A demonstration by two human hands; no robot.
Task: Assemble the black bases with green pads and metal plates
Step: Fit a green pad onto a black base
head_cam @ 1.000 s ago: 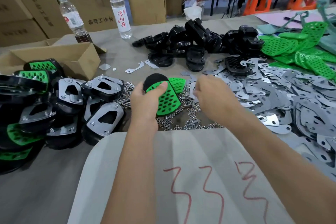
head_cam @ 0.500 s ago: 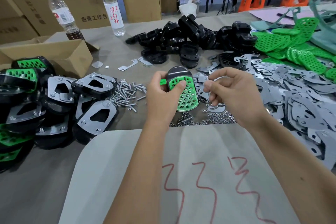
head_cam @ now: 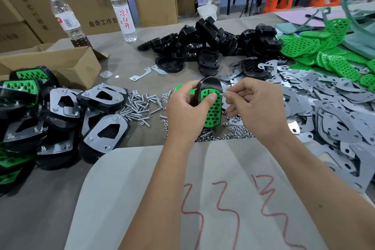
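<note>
Green pad (head_cam: 213, 110) is seen seated in a black base (head_cam: 209, 85), held upright at frame centre above the surface (head_cam: 125, 61). The left hand (head_cam: 188, 111) is clamped on the base, thumb pressed on the pad face, fingers wrapped behind. The right hand (head_cam: 253, 105) is pinched on a small screw (head_cam: 221, 94) at the pad's upper right edge; fingertips together.

Handling judgement: base looks like stiff moulded plastic, light, safe to grip by the side edges. Pad looks thin, perforated, probably flexible, so it is best pressed flat, not pulled. Screw is tiny and smooth, easily dropped; a fingertip pinch is needed. Metal plates are thin and stiff, edges possibly sharp.

Containers: an open cardboard box (head_cam: 60, 63) sits at 10 o'clock; its contents cannot be seen. Two bottles (head_cam: 123, 12) stand at 11 o'clock, the left one with dark liquid low down, the right one clear. Stacked cartons (head_cam: 156, 2) are behind.

Loose stock: black bases piled (head_cam: 203, 46) at 12 o'clock, green pads (head_cam: 324, 50) at 2 o'clock, metal plates (head_cam: 334, 107) at 3 o'clock, screws (head_cam: 138, 105) and nuts (head_cam: 235, 132) near centre, finished units (head_cam: 60, 111) at 9 o'clock.
</note>
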